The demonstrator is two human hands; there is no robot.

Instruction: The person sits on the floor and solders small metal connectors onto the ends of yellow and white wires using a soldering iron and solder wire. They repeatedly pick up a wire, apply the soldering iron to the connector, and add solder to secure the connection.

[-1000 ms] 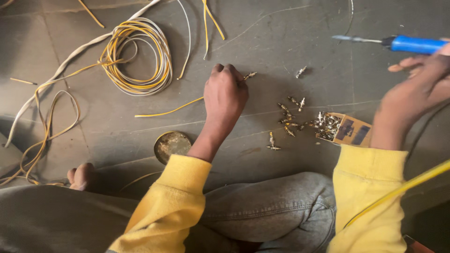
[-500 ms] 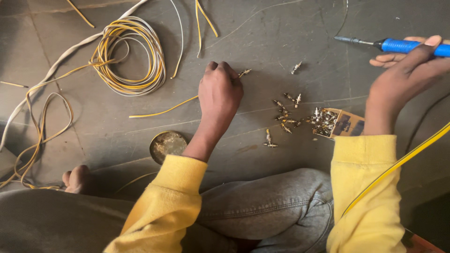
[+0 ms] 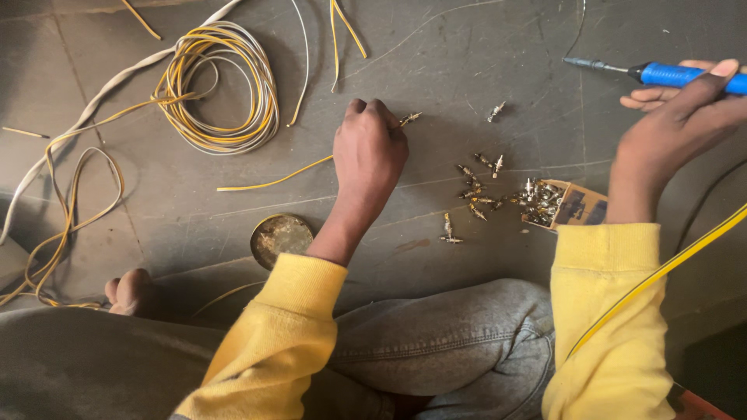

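Note:
My left hand (image 3: 369, 155) rests on the grey floor, its fingers pinching a small brass connector (image 3: 409, 118) with a thin yellow wire (image 3: 272, 180) running out from under the palm. My right hand (image 3: 677, 117) is raised at the right edge, closed around the blue handle of a soldering iron (image 3: 669, 75) whose metal tip points left. Between the hands lies a scatter of several small brass connectors (image 3: 476, 190), spilling from a small open cardboard box (image 3: 580, 206).
A coil of yellow and white wire (image 3: 222, 85) lies at the upper left, with loose strands trailing to the left edge. A round tin (image 3: 280, 237) sits by my left forearm. My bent knee in jeans (image 3: 451, 342) and bare toes (image 3: 128, 289) are below.
My right hand has shifted the soldering iron slightly; the left hand stays pinching the connector on the floor. The view has drifted a little.

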